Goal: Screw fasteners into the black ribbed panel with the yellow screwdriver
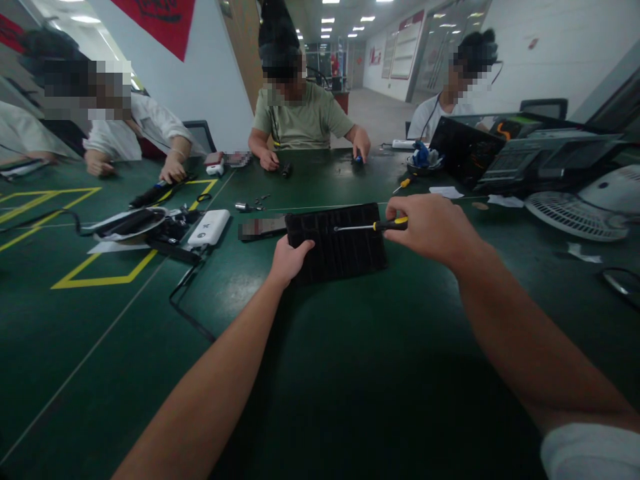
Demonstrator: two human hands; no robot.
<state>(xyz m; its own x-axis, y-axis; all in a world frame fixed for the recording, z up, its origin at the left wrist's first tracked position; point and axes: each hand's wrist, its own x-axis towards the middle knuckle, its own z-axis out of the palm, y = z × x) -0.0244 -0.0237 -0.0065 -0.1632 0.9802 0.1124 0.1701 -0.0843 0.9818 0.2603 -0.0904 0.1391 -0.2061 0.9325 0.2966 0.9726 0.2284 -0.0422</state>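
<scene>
Hands at work on a green table [350,373]: a black ribbed panel [337,243], lying flat at the table's middle, is gripped at its near-left corner by the left hand [289,260]. A yellow-and-black screwdriver [373,226] is clenched in the right hand [430,227], its tip laid over the panel. A white power bank [209,227] is seen to the left; three other people are seated at the far side.

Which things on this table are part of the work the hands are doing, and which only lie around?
In use: left hand gripping the black panel; right hand holding the screwdriver over it.
Lying about: white power bank, fan grille, spare screwdriver, small metal parts.
</scene>
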